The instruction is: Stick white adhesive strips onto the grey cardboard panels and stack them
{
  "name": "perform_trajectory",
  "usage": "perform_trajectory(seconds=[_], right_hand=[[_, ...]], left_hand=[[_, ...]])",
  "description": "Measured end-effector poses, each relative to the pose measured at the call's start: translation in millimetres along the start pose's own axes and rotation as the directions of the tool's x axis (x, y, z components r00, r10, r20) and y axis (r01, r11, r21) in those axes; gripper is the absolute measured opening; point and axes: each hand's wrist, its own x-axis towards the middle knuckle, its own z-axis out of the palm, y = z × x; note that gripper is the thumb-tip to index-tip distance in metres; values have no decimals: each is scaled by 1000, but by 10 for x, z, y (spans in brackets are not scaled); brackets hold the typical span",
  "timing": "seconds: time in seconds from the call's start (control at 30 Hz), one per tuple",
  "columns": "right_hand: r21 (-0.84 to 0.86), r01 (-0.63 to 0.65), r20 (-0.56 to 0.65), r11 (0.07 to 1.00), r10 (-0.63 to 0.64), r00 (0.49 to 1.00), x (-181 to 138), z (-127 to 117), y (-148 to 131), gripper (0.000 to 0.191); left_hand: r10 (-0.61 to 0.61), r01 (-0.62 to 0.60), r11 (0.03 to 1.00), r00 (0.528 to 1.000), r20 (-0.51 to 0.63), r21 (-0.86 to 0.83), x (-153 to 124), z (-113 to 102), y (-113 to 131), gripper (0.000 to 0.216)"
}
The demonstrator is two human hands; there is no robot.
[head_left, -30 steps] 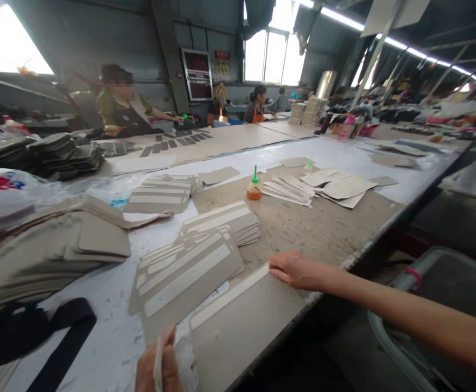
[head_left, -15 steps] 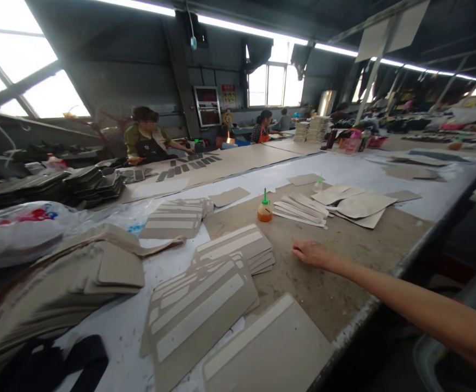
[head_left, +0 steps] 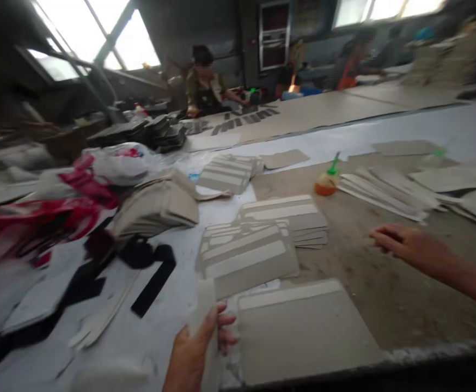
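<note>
My left hand [head_left: 197, 351] is at the table's near edge, its fingers closed on a pale narrow strip [head_left: 202, 310] that stands up from it. Just right of it lies a grey board panel [head_left: 303, 326] with a pale band along its top. Behind that sits an overlapping pile of similar striped panels [head_left: 248, 256]. My right hand [head_left: 401, 244] hovers over the brown work mat [head_left: 368, 283], fingers loosely curled, with nothing in it.
An orange glue bottle with a green nozzle [head_left: 327, 182] stands on the mat beside fanned pale strips [head_left: 385, 190]. Grey board stacks [head_left: 160, 207], black straps [head_left: 152, 283] and red-and-white plastic bags [head_left: 58, 201] lie at left. A person [head_left: 203, 81] works at the far side.
The view has swung left and down with blur. My left hand has come back into view holding the strip. My right hand has drifted right, away from the near panel.
</note>
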Motion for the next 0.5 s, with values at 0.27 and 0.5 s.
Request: perform_trajectory(seconds=[0.27, 0.5], right_hand=[[578, 424, 213, 697, -630, 747, -907, 460, -1814, 30], [841, -186, 476, 508, -531, 701, -1507, 1110, -2303, 39]], left_hand=[[-91, 119, 940, 991, 101, -318, -373, 155, -112, 37], [-9, 104, 927, 967, 255, -360, -585, 187, -407, 41]])
